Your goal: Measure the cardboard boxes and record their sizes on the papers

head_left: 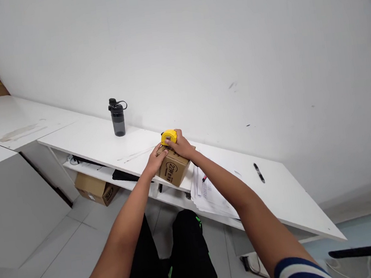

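Observation:
A small brown cardboard box (174, 169) with black printing rests on the white desk (94, 138) near its front edge. My right hand (181, 144) is closed around a yellow tape measure (168, 136) at the top of the box. Against the box's upper left edge, my left hand (156, 161) has its fingers on the cardboard, with the thumb along the top. Whether any tape blade is pulled out cannot be made out, as my fingers cover that spot.
A dark water bottle (118, 117) stands left of the box by the wall. Right of it lie papers (208, 194) with a red-tipped pen (204, 178) and a black marker (259, 173). Below the desk, a shelf (91, 167) runs above another cardboard box (93, 188) on the floor.

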Action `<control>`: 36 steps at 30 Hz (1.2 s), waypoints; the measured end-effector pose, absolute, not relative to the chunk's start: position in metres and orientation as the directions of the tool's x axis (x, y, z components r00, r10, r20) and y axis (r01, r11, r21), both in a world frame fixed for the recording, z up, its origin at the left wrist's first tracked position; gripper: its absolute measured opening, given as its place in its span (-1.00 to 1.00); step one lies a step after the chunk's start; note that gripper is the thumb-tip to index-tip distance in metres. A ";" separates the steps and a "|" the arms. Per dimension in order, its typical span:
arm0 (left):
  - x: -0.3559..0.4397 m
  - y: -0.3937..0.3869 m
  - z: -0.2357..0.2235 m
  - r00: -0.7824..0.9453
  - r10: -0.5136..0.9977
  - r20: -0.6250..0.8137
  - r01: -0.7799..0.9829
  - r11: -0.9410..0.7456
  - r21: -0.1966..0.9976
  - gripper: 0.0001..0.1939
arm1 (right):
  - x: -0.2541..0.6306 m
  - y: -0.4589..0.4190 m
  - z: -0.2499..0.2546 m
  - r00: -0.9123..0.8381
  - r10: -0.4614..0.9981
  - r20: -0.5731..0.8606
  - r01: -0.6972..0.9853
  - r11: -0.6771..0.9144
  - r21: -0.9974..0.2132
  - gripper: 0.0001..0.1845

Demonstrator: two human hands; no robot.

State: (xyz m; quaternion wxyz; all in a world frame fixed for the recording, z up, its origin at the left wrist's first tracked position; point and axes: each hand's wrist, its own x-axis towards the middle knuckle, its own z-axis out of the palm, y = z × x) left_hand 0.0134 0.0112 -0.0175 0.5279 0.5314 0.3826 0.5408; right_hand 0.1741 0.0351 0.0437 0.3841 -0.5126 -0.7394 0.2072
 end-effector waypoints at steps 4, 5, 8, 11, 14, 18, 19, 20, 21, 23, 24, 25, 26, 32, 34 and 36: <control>0.014 0.010 -0.017 0.125 0.980 0.154 -0.141 -0.136 0.981 -0.28 | 0.176 0.039 0.039 -0.211 0.903 0.375 0.491 0.430 -0.758 -0.38; 0.014 0.011 -0.018 0.120 0.980 0.156 -0.129 -0.140 0.982 -0.29 | 0.177 0.040 0.038 -0.219 0.900 0.377 0.470 0.436 -0.767 -0.38; 0.014 0.014 -0.021 0.110 0.980 0.167 -0.119 -0.154 0.981 -0.30 | 0.177 0.041 0.038 -0.237 0.905 0.353 0.488 0.425 -0.762 -0.35; 0.014 0.017 -0.024 0.111 0.979 0.173 -0.134 -0.158 0.978 -0.28 | 0.178 0.041 0.040 -0.231 0.920 0.316 0.576 0.392 -0.717 -0.33; 0.014 0.017 -0.024 0.119 0.977 0.174 -0.135 -0.158 0.978 -0.27 | 0.177 0.041 0.041 -0.230 0.924 0.307 0.614 0.382 -0.691 -0.36; 0.016 0.015 -0.022 0.116 0.976 0.186 -0.113 -0.173 0.978 -0.31 | 0.177 0.040 0.043 -0.232 0.911 0.342 0.633 0.408 -0.658 -0.42; 0.017 0.014 -0.021 0.101 0.978 0.182 -0.101 -0.172 0.980 -0.33 | 0.177 0.040 0.044 -0.233 0.906 0.354 0.640 0.417 -0.646 -0.44; 0.017 0.014 -0.020 0.083 0.981 0.178 -0.085 -0.171 0.982 -0.34 | 0.177 0.039 0.046 -0.239 0.902 0.359 0.646 0.424 -0.634 -0.46; 0.018 0.013 -0.019 0.069 0.982 0.177 -0.069 -0.172 0.983 -0.36 | 0.177 0.039 0.048 -0.248 0.902 0.354 0.653 0.426 -0.626 -0.47; 0.018 0.012 -0.017 0.069 0.981 0.184 -0.050 -0.181 0.982 -0.40 | 0.177 0.037 0.053 -0.267 0.906 0.328 0.663 0.420 -0.620 -0.48; 0.019 0.012 -0.016 0.076 0.979 0.187 -0.053 -0.183 0.982 -0.42 | 0.178 0.035 0.055 -0.274 0.908 0.317 0.666 0.417 -0.619 -0.48; 0.019 0.012 -0.015 0.081 0.979 0.187 -0.062 -0.182 0.981 -0.43 | 0.179 0.033 0.057 -0.280 0.908 0.311 0.669 0.417 -0.615 -0.48; 0.019 0.012 -0.014 0.079 0.980 0.181 -0.071 -0.176 0.982 -0.43 | 0.181 0.030 0.059 -0.279 0.908 0.311 0.676 0.416 -0.608 -0.48; 0.021 0.016 -0.013 0.041 0.994 0.105 -0.102 -0.100 0.990 -0.40 | 0.228 -0.010 0.063 -0.237 0.930 0.280 0.719 0.361 -0.594 -0.48; 0.022 0.017 -0.012 0.032 0.996 0.079 -0.117 -0.075 0.990 -0.38 | 0.255 -0.029 0.060 -0.206 0.945 0.252 0.733 0.320 -0.600 -0.46; 0.023 0.016 -0.010 0.026 0.998 0.066 -0.126 -0.062 0.990 -0.37 | 0.281 -0.046 0.054 -0.145 0.962 0.233 0.740 0.262 -0.620 -0.44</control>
